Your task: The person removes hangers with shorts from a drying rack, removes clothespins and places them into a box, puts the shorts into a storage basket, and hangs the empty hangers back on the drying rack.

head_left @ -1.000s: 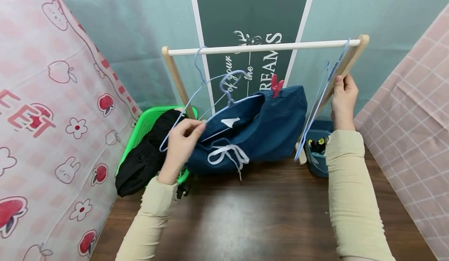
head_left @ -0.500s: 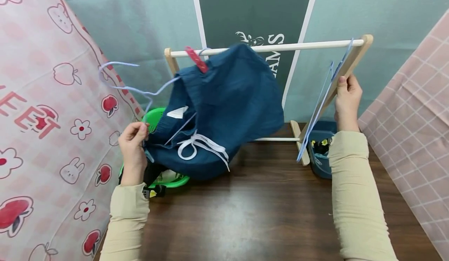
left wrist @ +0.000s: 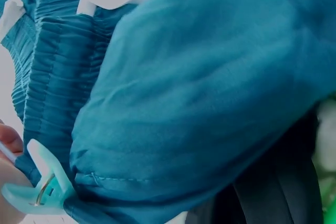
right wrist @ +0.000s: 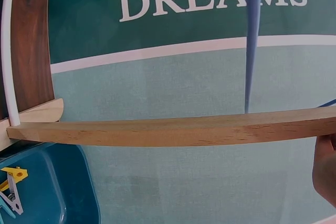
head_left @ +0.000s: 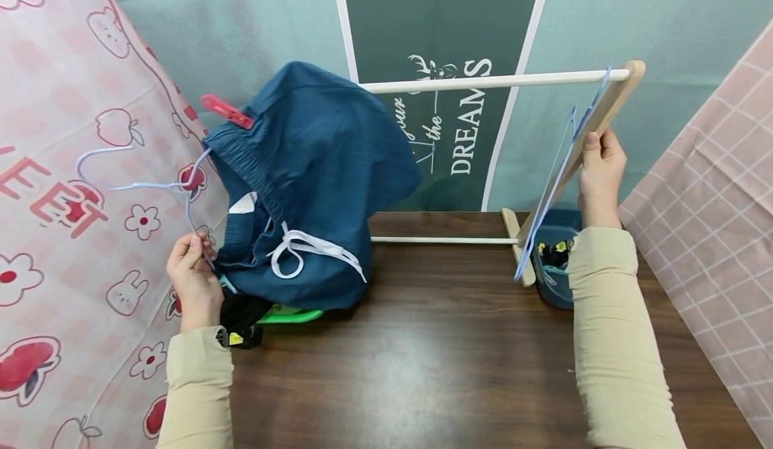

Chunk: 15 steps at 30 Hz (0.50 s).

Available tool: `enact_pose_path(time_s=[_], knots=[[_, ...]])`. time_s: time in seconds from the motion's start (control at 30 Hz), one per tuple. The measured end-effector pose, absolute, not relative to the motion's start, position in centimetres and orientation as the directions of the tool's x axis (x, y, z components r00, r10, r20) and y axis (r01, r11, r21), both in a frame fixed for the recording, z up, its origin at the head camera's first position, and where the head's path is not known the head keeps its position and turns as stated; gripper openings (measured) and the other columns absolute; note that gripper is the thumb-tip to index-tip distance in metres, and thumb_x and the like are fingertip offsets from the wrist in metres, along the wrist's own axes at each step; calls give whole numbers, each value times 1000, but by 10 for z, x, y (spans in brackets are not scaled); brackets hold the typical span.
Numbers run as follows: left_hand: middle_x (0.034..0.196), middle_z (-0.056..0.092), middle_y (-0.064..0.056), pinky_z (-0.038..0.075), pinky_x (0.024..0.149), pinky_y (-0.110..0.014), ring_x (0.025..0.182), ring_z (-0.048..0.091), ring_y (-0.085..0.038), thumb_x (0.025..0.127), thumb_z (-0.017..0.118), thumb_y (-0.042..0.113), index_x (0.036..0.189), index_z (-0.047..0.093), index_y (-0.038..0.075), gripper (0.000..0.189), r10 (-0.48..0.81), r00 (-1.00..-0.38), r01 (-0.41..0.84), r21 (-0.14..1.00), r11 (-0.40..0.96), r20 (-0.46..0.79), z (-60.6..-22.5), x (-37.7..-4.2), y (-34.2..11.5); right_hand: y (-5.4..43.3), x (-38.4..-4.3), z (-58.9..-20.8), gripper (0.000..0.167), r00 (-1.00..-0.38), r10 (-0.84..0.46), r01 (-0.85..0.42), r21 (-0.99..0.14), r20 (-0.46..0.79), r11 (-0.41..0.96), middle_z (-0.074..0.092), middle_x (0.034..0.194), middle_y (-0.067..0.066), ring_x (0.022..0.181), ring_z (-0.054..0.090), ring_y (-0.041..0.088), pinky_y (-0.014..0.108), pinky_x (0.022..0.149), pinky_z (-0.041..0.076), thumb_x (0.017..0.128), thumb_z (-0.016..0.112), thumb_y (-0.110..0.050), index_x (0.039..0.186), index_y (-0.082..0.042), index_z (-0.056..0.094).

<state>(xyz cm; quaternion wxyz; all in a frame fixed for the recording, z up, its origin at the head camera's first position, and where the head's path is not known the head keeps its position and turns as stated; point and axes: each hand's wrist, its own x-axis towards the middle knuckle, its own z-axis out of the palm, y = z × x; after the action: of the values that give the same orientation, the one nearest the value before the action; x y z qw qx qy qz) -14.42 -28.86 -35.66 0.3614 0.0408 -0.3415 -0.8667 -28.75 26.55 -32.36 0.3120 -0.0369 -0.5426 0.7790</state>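
Note:
Dark blue shorts (head_left: 320,140) with a white drawstring hang from a light blue wire hanger (head_left: 151,185), its hook pointing left. A red clothespin (head_left: 227,111) clips the waistband's upper end; a turquoise clothespin (left wrist: 50,182) clips the lower end. My left hand (head_left: 196,278) pinches the hanger's wire beside the turquoise clothespin. On the right, my right hand (head_left: 600,177) grips the wooden side post (right wrist: 173,132) of the drying rack. The shorts hide the left end of its white rail (head_left: 483,82).
Blue hangers (head_left: 546,194) hang at the rail's right end. A blue bin (head_left: 555,294) with several clothespins (right wrist: 13,187) stands by the rack's right foot. Behind the shorts is a green basket (head_left: 292,316) with black clothing (head_left: 241,308). Printed curtains (head_left: 54,288) border both sides.
My left hand has moved left with the hanger and shorts. They have swung from in front of the rack to its left end, the hook turning leftward. My right hand stays on the post.

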Motion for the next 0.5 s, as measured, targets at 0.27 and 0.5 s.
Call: enact_pose_path(time_s=[0.27, 0.5], knots=[[64, 56, -8, 35, 51, -19, 55, 43, -14, 91, 57, 1, 69, 58, -5, 23, -746, -660, 614, 637, -465, 92, -373, -135, -311, 264, -288, -322, 22, -807, 520, -438, -874, 279, -211, 63, 82, -4, 77, 56, 6, 18, 75, 42, 84, 60, -22, 101, -11, 70], [63, 56, -8, 38, 50, -19, 54, 43, -15, 90, 59, -1, 73, 64, -6, 19, -787, -615, 593, 689, -416, 54, -378, -126, -325, 265, -287, -322, 24, -809, 523, -434, -873, 268, -224, 62, 82, -3, 78, 55, 6, 18, 75, 42, 85, 60, -22, 103, -10, 69]])
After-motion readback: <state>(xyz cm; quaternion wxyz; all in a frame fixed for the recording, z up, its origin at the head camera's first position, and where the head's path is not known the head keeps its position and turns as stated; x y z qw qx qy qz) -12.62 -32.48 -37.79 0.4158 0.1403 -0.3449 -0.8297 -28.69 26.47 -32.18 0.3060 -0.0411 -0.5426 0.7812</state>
